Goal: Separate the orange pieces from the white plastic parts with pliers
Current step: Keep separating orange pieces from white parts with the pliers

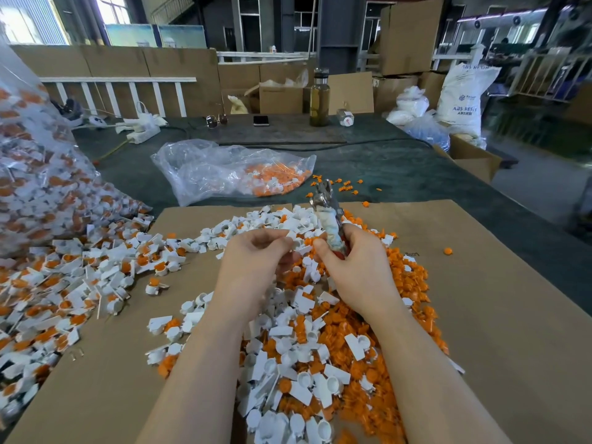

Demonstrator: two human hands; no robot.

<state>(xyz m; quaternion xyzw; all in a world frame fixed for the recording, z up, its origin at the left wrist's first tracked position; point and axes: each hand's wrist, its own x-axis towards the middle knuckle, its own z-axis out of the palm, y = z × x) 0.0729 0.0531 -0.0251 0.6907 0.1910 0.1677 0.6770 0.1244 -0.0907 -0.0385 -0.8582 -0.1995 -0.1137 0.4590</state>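
Observation:
My right hand point(355, 267) grips the pliers point(326, 209) by their cloth-wrapped handles, with the metal jaws pointing up and away. My left hand point(253, 261) pinches a white plastic part point(296, 241) between thumb and fingertips, just left of the plier handles. Both hands hover over a heap of separated white parts point(288, 363) and orange pieces point(397, 283) on a brown cardboard sheet point(499, 331). I cannot tell whether the jaws are open.
At the left lies a spread of unseparated white-and-orange parts point(96, 270), spilling from a big clear bag point(38, 174). A smaller clear bag point(230, 171) with orange pieces lies beyond the cardboard. A bottle point(319, 97), phone point(261, 120) and sunglasses point(217, 120) stand far back.

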